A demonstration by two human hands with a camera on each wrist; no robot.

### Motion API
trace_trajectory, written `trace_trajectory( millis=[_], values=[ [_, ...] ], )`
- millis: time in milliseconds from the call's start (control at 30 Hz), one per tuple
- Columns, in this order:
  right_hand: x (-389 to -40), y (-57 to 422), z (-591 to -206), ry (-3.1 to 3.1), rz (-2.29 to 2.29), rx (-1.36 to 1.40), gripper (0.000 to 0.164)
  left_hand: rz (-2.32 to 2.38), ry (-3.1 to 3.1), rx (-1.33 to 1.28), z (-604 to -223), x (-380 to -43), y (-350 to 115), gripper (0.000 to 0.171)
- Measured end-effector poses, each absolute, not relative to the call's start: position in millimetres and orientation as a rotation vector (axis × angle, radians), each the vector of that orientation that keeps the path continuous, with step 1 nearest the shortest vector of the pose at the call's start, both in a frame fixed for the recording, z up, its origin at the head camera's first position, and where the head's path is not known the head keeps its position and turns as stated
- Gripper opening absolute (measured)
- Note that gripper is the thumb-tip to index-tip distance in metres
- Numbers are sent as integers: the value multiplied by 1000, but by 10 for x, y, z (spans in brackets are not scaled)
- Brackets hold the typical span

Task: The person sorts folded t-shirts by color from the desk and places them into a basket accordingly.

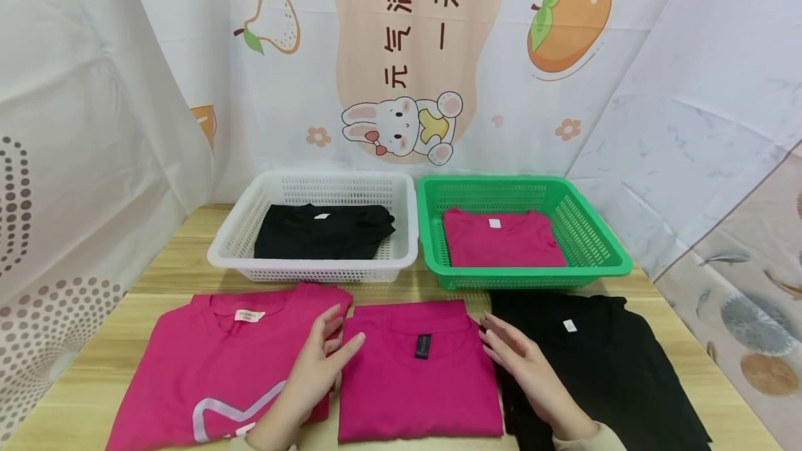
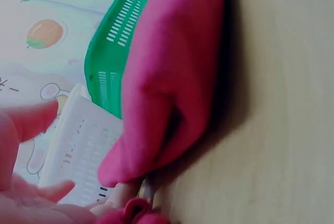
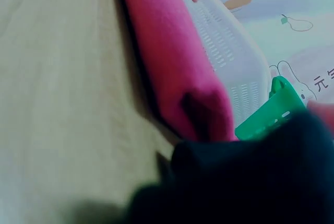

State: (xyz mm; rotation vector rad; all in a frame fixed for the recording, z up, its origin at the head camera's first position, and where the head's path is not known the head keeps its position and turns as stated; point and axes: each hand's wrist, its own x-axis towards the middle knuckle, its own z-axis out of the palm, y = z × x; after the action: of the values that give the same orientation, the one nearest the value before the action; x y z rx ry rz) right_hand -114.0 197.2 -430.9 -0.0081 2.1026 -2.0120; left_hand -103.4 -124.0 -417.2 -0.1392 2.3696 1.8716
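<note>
A folded magenta T-shirt [image 1: 421, 392] with a dark neck label lies between my hands in the head view. My left hand [image 1: 318, 366] is at its left edge, thumb spread from the other fingers. My right hand [image 1: 523, 362] is at its right edge with fingers loosely extended. Neither hand grips anything; whether the fingertips touch the cloth is unclear. The left wrist view shows the shirt's thick folded side [image 2: 175, 78] and part of my left hand [image 2: 31, 182]. In the right wrist view the same shirt [image 3: 167, 46] appears as a rounded roll of cloth.
A pink T-shirt [image 1: 250, 360] with a printed outline lies left, a black T-shirt [image 1: 617, 360] right. Behind stand a white basket [image 1: 313, 270] holding a black folded garment [image 1: 322, 234] and a green basket [image 1: 532, 277] holding a pink one [image 1: 501, 242]. A printed curtain [image 1: 276, 124] hangs behind.
</note>
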Motion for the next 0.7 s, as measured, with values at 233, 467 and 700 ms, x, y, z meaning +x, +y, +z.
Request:
trace_trajectory(
  millis=[233,467,700],
  values=[
    [-1130,2000,-4341,2076,-1999,-30,59,2018,2170,-197,-4229,-1022,-1221,73],
    [-1131,2010,-4339,2127,-1970,-31,58,1964,2063,85,-4283,-1029,-1214,82],
    [-1141,2007,-4336,2153,-1964,-40,58,1935,2158,200,-4306,-1019,-1203,72]
  ],
)
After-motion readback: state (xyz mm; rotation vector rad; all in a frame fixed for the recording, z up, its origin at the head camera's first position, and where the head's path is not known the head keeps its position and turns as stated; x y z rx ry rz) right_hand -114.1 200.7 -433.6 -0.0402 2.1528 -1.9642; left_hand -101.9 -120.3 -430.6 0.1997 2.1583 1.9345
